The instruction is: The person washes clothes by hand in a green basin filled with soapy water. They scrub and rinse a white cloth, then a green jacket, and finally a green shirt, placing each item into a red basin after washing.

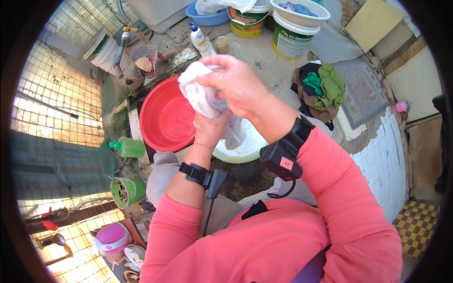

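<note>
A wet white cloth [200, 93] is bunched between my two hands. My right hand [235, 83] pinches its upper part between thumb and fingers. Below it, my left hand [210, 129] grips the lower part, its fingers partly hidden by the cloth. A greyish wet end of the cloth [235, 136] hangs over a pale green basin [240, 159] that holds whitish, sudsy liquid. To the left of the hands stands a red plastic basin [166, 116], partly covered by the cloth and my left hand.
A pump bottle [198, 37] and a small jar [222, 45] stand beyond the hands. Plastic buckets [292, 40] and a blue basin [208, 17] are farther back. Piled clothes [318, 88] lie at right. A green bottle [131, 146] and green pot [132, 192] are at left.
</note>
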Available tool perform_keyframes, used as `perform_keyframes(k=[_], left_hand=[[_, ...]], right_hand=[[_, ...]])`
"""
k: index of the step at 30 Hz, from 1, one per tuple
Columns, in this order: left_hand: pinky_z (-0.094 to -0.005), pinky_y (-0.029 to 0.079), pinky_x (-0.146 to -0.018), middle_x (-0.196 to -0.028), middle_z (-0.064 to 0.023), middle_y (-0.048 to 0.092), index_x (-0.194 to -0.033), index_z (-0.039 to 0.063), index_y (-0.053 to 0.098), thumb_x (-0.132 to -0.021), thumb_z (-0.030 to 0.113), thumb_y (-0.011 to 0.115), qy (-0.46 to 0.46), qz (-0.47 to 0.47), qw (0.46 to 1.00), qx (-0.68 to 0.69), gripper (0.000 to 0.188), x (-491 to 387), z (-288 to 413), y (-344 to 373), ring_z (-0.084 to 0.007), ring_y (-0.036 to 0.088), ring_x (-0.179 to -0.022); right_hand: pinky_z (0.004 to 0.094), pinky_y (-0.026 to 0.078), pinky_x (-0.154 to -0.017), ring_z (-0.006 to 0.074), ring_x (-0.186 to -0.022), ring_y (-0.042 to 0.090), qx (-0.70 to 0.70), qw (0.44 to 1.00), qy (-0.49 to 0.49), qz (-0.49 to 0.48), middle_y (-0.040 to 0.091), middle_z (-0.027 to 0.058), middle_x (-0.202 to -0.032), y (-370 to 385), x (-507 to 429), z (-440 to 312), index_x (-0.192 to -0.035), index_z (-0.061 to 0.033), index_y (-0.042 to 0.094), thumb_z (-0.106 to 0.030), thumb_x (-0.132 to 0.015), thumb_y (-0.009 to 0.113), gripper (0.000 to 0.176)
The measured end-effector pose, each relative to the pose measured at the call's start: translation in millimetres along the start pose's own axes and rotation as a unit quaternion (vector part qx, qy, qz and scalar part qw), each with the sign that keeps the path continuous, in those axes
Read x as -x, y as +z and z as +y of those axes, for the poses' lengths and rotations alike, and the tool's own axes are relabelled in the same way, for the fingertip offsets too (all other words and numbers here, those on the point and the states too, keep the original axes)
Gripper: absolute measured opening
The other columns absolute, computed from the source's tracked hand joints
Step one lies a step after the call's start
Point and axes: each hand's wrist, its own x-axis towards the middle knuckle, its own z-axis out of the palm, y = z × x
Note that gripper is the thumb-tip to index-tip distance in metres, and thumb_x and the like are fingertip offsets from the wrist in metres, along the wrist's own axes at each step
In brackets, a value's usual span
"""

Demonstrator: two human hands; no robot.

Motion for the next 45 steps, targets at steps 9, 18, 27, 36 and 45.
perform_keyframes(k=[9,18,27,36,45], left_hand=[[-0.0418,0.051,-0.089,-0.108,-0.0117,0.062,-0.121,0.001,0.053,-0.09,0.012,0.062,-0.158,0.107,0.904,0.382,0.034,-29.9,-28.2,-6.1,-0.0264,0.062,-0.1],[-0.0459,0.047,-0.097,-0.123,-0.0176,0.057,-0.134,0.0,0.043,-0.088,0.012,0.059,-0.295,-0.002,0.81,0.507,0.049,-5.2,-43.6,23.7,-0.0337,0.057,-0.113],[-0.0347,0.048,-0.085,-0.108,-0.0104,0.065,-0.118,-0.004,0.059,-0.087,0.019,0.063,-0.181,0.08,0.967,0.16,0.039,-14.8,-105.1,35.4,-0.0218,0.062,-0.099],[-0.0398,0.038,-0.1,-0.129,-0.013,0.056,-0.133,-0.001,0.051,-0.092,0.062,0.049,-0.295,-0.027,0.941,0.166,0.075,-33.1,-123.1,11.3,-0.0253,0.051,-0.119],[-0.0476,0.04,-0.103,-0.14,-0.0124,0.048,-0.142,0.012,0.039,-0.076,0.082,0.045,-0.308,-0.021,0.788,0.533,0.097,-24.5,-95.8,15.8,-0.0324,0.047,-0.126]], right_hand=[[0.0482,0.046,-0.096,0.0262,-0.119,0.055,0.002,0.873,0.488,0.018,0.055,0.0235,-0.128,-89.3,32.2,76.9,-0.129,0.005,0.049,-0.067,-0.094,0.032,0.082],[0.0526,0.037,-0.105,0.0296,-0.122,0.052,-0.411,0.857,0.305,0.058,0.054,0.0114,-0.133,-118.8,19.5,137.8,-0.132,-0.008,0.049,-0.064,-0.09,0.047,0.07],[0.046,0.045,-0.097,0.0243,-0.107,0.061,-0.35,0.869,0.349,-0.012,0.064,0.0067,-0.119,-118.9,16.5,141.2,-0.126,-0.0115,0.055,-0.04,-0.086,0.067,0.05],[0.0439,0.05,-0.087,0.0247,-0.092,0.066,-0.358,0.856,0.369,0.054,0.068,0.0089,-0.104,-129.7,7.9,143.8,-0.114,-0.0081,0.062,-0.026,-0.085,0.065,0.035],[0.0455,0.053,-0.083,0.0312,-0.092,0.066,-0.482,0.81,0.324,-0.075,0.067,0.014,-0.106,-125.4,17.0,135.6,-0.122,-0.0045,0.057,-0.033,-0.085,0.062,0.047]])
